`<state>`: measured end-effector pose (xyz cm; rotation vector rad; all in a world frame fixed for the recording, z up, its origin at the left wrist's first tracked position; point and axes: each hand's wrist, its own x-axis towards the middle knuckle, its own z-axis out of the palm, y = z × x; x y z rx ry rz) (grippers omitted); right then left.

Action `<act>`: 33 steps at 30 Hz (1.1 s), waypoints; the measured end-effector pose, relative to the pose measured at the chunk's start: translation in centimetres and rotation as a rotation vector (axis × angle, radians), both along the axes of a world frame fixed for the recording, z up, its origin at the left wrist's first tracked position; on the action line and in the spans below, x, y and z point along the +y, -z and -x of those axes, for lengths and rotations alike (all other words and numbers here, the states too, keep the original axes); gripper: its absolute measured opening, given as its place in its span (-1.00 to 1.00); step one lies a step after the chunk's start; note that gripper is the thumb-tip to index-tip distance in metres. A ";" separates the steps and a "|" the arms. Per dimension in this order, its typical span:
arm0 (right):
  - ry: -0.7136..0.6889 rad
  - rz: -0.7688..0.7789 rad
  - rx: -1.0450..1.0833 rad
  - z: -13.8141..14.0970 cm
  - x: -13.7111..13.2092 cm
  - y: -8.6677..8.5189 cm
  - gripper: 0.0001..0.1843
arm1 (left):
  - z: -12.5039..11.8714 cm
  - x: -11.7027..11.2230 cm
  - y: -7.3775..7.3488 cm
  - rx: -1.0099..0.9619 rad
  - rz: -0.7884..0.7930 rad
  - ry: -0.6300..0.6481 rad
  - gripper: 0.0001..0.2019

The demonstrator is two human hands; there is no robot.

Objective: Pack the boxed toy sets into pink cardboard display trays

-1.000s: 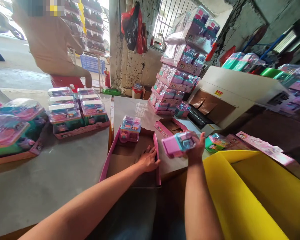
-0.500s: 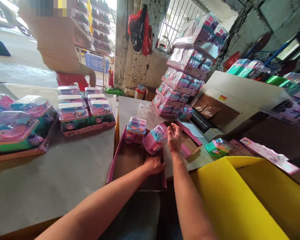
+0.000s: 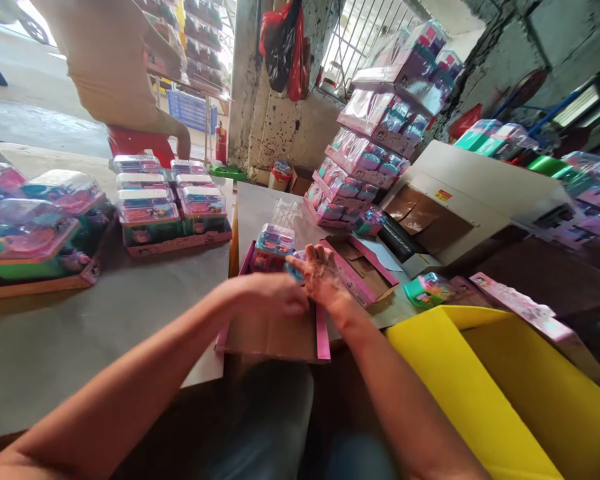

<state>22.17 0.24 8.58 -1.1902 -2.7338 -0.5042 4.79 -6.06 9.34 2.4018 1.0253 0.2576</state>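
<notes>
A pink-edged cardboard tray (image 3: pixel 270 333) lies in front of me at the table's edge. In its far left corner stands a toy case (image 3: pixel 275 241) with a clear lid. Beside it is a second toy case (image 3: pixel 295 269), mostly hidden by my hands. My right hand (image 3: pixel 323 272) rests over this second case, fingers stretched out and apart. Close by, above the tray, my left hand (image 3: pixel 275 293) is smeared by motion, and its fingers cannot be made out clearly.
Another cardboard tray (image 3: pixel 350 277) sits just right. Filled trays of toy cases (image 3: pixel 153 213) stand to the left. A tall stack of wrapped trays (image 3: pixel 365 153) leans at the back. A yellow box (image 3: pixel 445 373) stands at front right, near a green toy case (image 3: pixel 425 290). A person (image 3: pixel 105 60) sits beyond the table.
The second toy case, tilted before, now sits lower beside the first. My left hand has risen from inside the tray and moved left; my right hand has moved left over the case.
</notes>
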 end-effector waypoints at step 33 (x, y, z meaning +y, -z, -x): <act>0.255 0.002 -0.391 4.6 -0.1 0.4 -0.60 | 2.2 11.7 0.4 0.376 -0.506 -0.315 -0.59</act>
